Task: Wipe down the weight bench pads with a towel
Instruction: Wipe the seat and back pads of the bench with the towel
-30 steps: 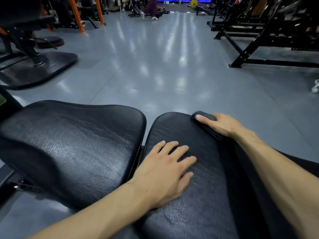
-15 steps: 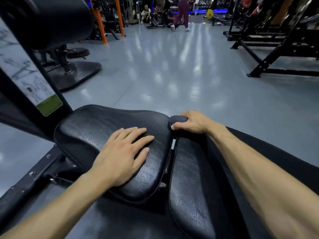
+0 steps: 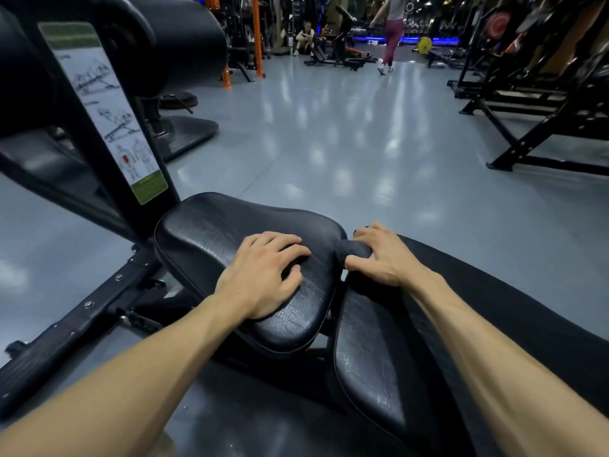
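My left hand point(image 3: 263, 275) rests on the seat pad point(image 3: 204, 239), fingers loosely bent and gripping nothing, steadying the bench. My right hand point(image 3: 382, 255) pinches the bunched dark towel point(image 3: 354, 249) at the gap between the seat pad and the back pad point(image 3: 369, 364). To wipe well, I judge the towel should be flattened, pressed firmly, and drawn in overlapping strokes across each pad, seams included.
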Tool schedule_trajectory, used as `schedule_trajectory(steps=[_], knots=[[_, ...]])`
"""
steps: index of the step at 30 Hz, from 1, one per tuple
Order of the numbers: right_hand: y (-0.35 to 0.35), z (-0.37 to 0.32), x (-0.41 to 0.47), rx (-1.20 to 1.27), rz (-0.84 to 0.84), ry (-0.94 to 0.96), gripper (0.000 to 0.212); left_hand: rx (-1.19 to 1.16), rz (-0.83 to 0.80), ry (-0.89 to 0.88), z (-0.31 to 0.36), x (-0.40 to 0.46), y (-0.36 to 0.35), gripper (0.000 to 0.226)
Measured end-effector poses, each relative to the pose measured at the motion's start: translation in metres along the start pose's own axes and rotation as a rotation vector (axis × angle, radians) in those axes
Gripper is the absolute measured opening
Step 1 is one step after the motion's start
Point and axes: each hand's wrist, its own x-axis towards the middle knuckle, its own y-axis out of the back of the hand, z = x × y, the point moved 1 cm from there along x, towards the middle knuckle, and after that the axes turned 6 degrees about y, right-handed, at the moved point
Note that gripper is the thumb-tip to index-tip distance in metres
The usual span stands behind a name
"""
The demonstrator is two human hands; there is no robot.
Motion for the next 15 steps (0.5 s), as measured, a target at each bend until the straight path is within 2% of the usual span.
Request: schedule_trajectory(steps=[4,8,15], knots=[[0.001,-0.012,-0.016,-0.047,-0.001,0.086,0.035,-0.003,0.025,0.005,0.001,0.0,0.0,0.041],[0.0,-0.027,-0.032,-0.083,0.023,0.157,0.043,0.009,0.028,0.011,0.002,0.001,0.001,0.039],[-0.01,-0.07,-0.072,-0.08,0.094,0.294,0.031,0.008,0.04,0.017,0.002,0.001,-0.001,0.04]])
